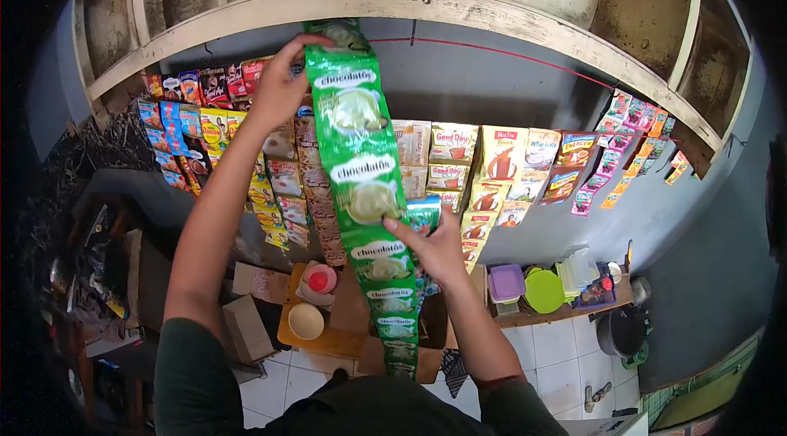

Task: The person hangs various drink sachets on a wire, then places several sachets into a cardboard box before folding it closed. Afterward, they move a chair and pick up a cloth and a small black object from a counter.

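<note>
A long strip of green Chocolatos drink sachets (361, 137) hangs down in front of me, running from just below the wooden beam towards my body. Near its top, my left hand (285, 79) grips the left edge, with the index finger bent over the front. Lower down on the right side, my right hand (434, 247) is closed on the edge, its thumb on the front face and its other fingers hidden behind. Another strip with blue-green sachets (423, 215) shows partly behind the green one, by my right fingers. Whether that hand holds it too cannot be seen.
Hanging sachet strips line the wall on both sides, including yellow Max Tea sachets (500, 157). A red cord (525, 54) runs under the wooden beam (328, 6). Below stand a cream bowl (307, 322), a green plate (544, 291), a purple container (507, 282) and a dark bucket (620, 332).
</note>
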